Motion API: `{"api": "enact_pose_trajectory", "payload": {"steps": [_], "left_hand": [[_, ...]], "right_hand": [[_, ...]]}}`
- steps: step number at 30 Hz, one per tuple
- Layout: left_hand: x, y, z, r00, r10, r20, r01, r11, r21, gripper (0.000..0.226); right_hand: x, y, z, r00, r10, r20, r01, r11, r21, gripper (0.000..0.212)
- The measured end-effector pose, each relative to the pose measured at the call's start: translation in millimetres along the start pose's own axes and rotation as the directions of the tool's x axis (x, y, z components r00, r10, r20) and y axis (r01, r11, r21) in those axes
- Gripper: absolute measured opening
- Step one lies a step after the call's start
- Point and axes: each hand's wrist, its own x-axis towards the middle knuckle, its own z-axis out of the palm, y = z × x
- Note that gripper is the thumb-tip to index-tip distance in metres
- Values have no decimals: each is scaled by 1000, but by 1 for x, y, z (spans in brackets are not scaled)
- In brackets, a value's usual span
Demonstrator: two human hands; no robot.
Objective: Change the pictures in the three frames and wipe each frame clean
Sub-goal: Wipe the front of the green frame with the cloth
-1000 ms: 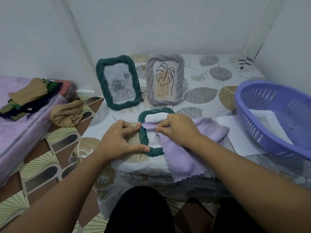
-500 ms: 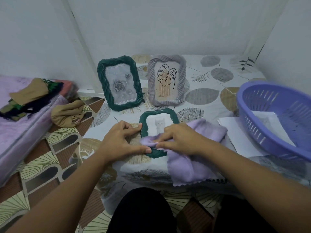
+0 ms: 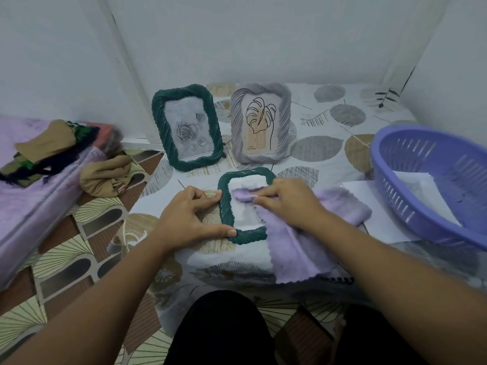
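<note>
A small green frame [image 3: 227, 206] lies flat on the low patterned table [image 3: 324, 151] in front of me. My left hand [image 3: 189, 217] holds its left edge between index finger and thumb. My right hand [image 3: 287, 204] presses a lilac cloth [image 3: 297, 248] onto the frame's glass, fingers bunching the cloth; most of the picture is hidden. Behind it stand a larger green frame [image 3: 185, 127] with a grey rose picture and a grey frame [image 3: 261, 122] with a leaf drawing.
A purple plastic basket [image 3: 434, 185] with paper sheets sits at the right, over white sheets [image 3: 379, 219]. Folded clothes [image 3: 44, 148] lie on a lilac mattress at the left, a tan cloth [image 3: 105, 175] on the floor. Walls enclose the table's back and right.
My right hand has rubbed the cloth down the frame's glass and back up toward its top. My left hand has stayed on the frame's left edge.
</note>
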Motion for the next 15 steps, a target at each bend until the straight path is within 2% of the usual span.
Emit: {"api": "enact_pose_trajectory", "payload": {"steps": [1,5,7,10,11,15], "left_hand": [[0,0,0,1000,1,0,-1,1000,-1,114],[0,0,0,1000,22,-3,-22,1000,15,112],[-1,-1,1,1000,11,-4,-11,1000,13,112],[0,0,0,1000,3,1,-3,1000,12,112],[1,-1,0,1000,5,0,-5,1000,12,111],[0,-2,1,1000,23,-1,-23,1000,15,111]], "right_hand": [[1,-9,7,1000,-21,0,21,1000,-2,23],[-19,-14,2,962,-164,220,155,986,60,25],[-15,1,-6,975,-124,182,121,992,26,23],[6,-2,0,1000,-11,7,11,1000,-23,22],[8,-9,5,1000,-28,5,28,999,-26,22],[-14,-16,2,963,-150,224,152,988,6,23]]}}
